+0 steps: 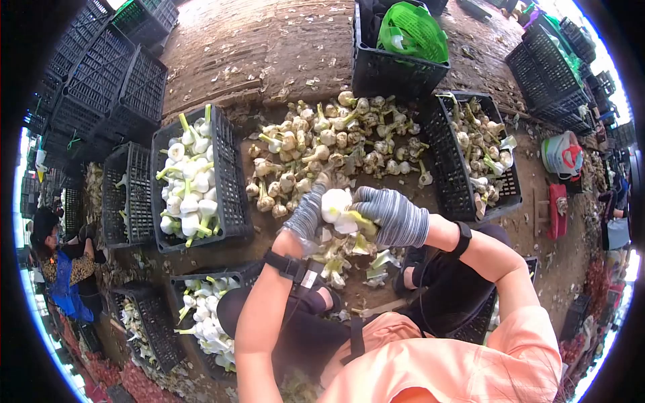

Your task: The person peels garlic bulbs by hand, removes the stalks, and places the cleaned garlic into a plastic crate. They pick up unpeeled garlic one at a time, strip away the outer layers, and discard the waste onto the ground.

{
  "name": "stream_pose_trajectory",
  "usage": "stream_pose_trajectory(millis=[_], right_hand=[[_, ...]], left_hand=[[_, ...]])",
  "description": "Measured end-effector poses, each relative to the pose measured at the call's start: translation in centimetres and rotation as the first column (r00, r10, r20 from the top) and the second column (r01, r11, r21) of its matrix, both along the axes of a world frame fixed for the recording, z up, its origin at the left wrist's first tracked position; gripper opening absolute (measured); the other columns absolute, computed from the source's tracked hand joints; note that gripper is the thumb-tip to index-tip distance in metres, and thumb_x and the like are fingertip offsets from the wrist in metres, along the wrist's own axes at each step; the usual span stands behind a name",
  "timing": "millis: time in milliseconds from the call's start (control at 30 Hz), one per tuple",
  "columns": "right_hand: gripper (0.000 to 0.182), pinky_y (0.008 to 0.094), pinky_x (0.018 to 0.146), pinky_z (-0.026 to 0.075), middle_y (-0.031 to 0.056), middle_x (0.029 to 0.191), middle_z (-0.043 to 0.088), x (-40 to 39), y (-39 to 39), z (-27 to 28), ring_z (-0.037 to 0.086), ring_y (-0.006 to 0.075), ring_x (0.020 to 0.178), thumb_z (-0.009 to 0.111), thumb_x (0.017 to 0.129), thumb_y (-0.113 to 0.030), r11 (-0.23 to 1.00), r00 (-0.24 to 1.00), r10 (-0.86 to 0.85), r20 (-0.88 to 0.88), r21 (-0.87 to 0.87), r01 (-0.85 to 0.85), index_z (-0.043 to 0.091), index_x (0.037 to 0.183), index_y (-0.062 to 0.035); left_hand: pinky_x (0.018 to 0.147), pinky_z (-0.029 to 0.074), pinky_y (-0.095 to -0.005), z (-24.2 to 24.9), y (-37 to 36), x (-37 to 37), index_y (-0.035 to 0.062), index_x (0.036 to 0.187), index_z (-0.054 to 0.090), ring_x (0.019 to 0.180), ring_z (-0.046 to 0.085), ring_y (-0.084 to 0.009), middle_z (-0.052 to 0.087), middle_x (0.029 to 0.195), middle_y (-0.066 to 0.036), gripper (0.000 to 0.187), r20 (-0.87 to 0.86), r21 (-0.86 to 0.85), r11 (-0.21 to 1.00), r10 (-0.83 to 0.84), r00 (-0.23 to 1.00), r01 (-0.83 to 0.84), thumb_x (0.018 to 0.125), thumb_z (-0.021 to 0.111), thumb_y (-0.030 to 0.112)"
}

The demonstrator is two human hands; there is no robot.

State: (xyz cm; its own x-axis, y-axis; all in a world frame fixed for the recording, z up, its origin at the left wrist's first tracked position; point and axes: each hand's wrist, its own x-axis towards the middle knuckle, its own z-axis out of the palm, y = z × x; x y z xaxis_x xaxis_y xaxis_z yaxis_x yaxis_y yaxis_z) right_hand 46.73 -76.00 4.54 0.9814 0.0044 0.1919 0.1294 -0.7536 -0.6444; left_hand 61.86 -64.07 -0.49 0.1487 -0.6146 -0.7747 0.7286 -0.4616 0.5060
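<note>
Near the middle of the frame, the left hand (308,213) reaches up from the bottom, its fingers against the left side of a white garlic bulb (338,205). The right hand (393,213) comes in from the lower right, forearm slanting, knuckles up, fingers curled on the bulb's right side; its thumb seems hidden. Unpeeled garlic (316,138) lies just beyond.
</note>
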Motion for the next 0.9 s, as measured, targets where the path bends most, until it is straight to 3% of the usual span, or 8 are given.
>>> stream_pose_trajectory(millis=[100, 167, 200, 300, 500, 600, 733, 900], right_hand=[[0.030, 0.0306, 0.064, 0.048, 0.0108, 0.082, 0.058, 0.0, -0.4, -2.0, 0.057, 0.0191, 0.072, 0.056, 0.071, -0.003, 0.775, 0.985, -0.169, -0.041, 0.612, 0.159, 0.052, 0.101, -0.0023], [0.032, 0.0269, 0.072, 0.046, 0.0081, 0.086, 0.059, 0.1, -1.5, -3.2, 0.054, 0.0122, 0.078, 0.056, 0.072, -0.001, 0.643, 0.931, -0.299, -0.212, 0.675, 0.360, 0.051, 0.103, -0.0011], [0.033, 0.0274, 0.072, 0.046, 0.0083, 0.086, 0.059, 0.1, -1.7, -3.3, 0.054, 0.0124, 0.079, 0.056, 0.071, -0.001, 0.666, 0.906, -0.357, -0.226, 0.618, 0.417, 0.051, 0.104, -0.0011], [0.034, 0.0284, 0.072, 0.046, 0.0094, 0.086, 0.059, 0.1, -1.0, -1.8, 0.054, 0.0132, 0.080, 0.057, 0.071, -0.001, 0.684, 0.877, -0.455, -0.154, 0.570, 0.455, 0.051, 0.104, -0.0008], [0.032, 0.0270, 0.071, 0.047, 0.0074, 0.087, 0.061, -0.3, -0.7, -1.6, 0.056, 0.0133, 0.078, 0.057, 0.072, -0.002, 0.710, 0.869, -0.468, -0.159, 0.517, 0.477, 0.053, 0.104, -0.0002], [0.022, 0.0245, 0.069, 0.048, 0.0058, 0.084, 0.063, -0.1, -2.1, -2.0, 0.057, 0.0106, 0.072, 0.056, 0.073, 0.000, 0.497, 0.885, -0.364, -0.291, 0.743, 0.449, 0.060, 0.095, 0.0006], [0.015, 0.0296, 0.060, 0.052, 0.0099, 0.076, 0.058, 0.0, -3.5, -0.9, 0.059, 0.0204, 0.064, 0.052, 0.073, -0.005, -0.366, 0.864, -0.197, -0.464, 0.852, 0.374, 0.055, 0.087, 0.0000], [0.016, 0.0325, 0.046, 0.051, 0.0147, 0.073, 0.056, 0.5, -4.6, -3.9, 0.056, 0.0223, 0.058, 0.049, 0.079, -0.016, -0.567, 0.703, -0.042, -0.710, 0.596, 0.568, 0.053, 0.085, -0.0010]], left_hand=[[0.049, 0.048, -0.0253, 1.1, 0.2, -0.3, 0.0076, 0.095, 0.059, 0.064, 0.059, -0.0135, 0.062, 0.078, -0.004, 0.056, -0.254, -0.160, 0.982, -0.138, 0.957, 0.099, 0.083, 0.040, 0.059], [0.066, 0.048, -0.0264, 2.8, 0.0, -1.6, 0.0059, 0.100, 0.057, 0.074, 0.058, -0.0150, 0.061, 0.085, -0.007, 0.054, 0.603, -0.260, 0.942, -0.015, 0.798, 0.214, 0.083, 0.043, 0.056], [0.064, 0.047, -0.0271, 2.2, -1.0, -2.4, 0.0030, 0.104, 0.056, 0.074, 0.056, -0.0161, 0.058, 0.092, -0.009, 0.061, 0.382, -0.449, 0.879, 0.350, 0.855, -0.159, 0.079, 0.049, 0.058], [0.075, 0.044, -0.0280, 3.5, -1.3, -2.7, 0.0010, 0.107, 0.054, 0.084, 0.053, -0.0150, 0.055, 0.096, -0.010, 0.053, 0.918, -0.380, 0.878, 0.396, 0.003, 0.291, 0.072, 0.070, 0.036], [0.070, 0.045, -0.0267, 3.4, -1.3, -1.7, -0.0003, 0.101, 0.057, 0.079, 0.054, -0.0133, 0.056, 0.091, -0.007, 0.048, 0.681, -0.336, 0.921, 0.092, 0.726, 0.199, 0.072, 0.070, 0.036], [0.068, 0.045, -0.0241, 3.7, -0.8, -1.4, 0.0015, 0.099, 0.058, 0.078, 0.054, -0.0112, 0.058, 0.087, -0.004, 0.040, 0.505, -0.420, 0.899, 0.116, 0.855, 0.126, 0.075, 0.068, 0.031], [0.070, 0.046, -0.0244, 4.4, 0.0, -1.2, 0.0033, 0.099, 0.058, 0.081, 0.056, -0.0114, 0.059, 0.091, -0.004, 0.033, 0.147, -0.539, 0.842, 0.124, 0.981, -0.025, 0.078, 0.065, 0.028], [0.076, 0.047, -0.0255, 4.5, 0.2, -0.8, 0.0036, 0.103, 0.055, 0.088, 0.056, -0.0138, 0.058, 0.094, -0.004, 0.040, 0.089, -0.649, 0.760, 0.117, 0.989, -0.032, 0.081, 0.060, 0.036]])
